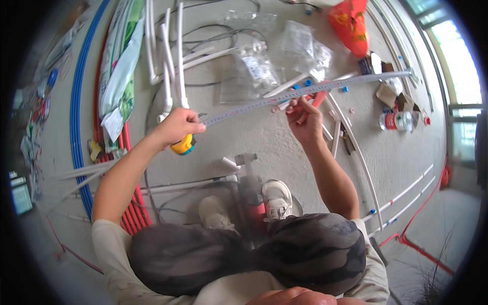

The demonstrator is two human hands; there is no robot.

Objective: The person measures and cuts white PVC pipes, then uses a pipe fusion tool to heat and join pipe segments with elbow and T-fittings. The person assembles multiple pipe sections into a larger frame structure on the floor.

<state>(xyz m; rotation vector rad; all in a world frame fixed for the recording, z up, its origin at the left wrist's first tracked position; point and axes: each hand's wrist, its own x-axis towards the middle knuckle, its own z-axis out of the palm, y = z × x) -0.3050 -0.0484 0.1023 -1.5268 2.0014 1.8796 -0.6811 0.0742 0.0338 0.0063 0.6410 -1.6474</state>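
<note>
My left hand (175,128) is closed around a yellow and teal tape measure (182,146), thumb along the start of its blade. Drawn far out, the metal blade (351,80) runs rightward above the floor. My right hand (307,125) is raised just under the blade's middle, fingers curled and tips pinched at its lower edge; whether they grip the blade or something small cannot be made out. Beside those fingertips shows a red tool-like piece (318,98), partly covered by the blade; I cannot tell if it is held.
White pipes (180,56) and clear plastic bags (259,68) lie ahead. Blue pipes (81,96) and red pipes (137,203) run along the left. At right are a plastic bottle (396,121) and a red bag (349,25). A blurred upright tool (249,188) stands between my shoes.
</note>
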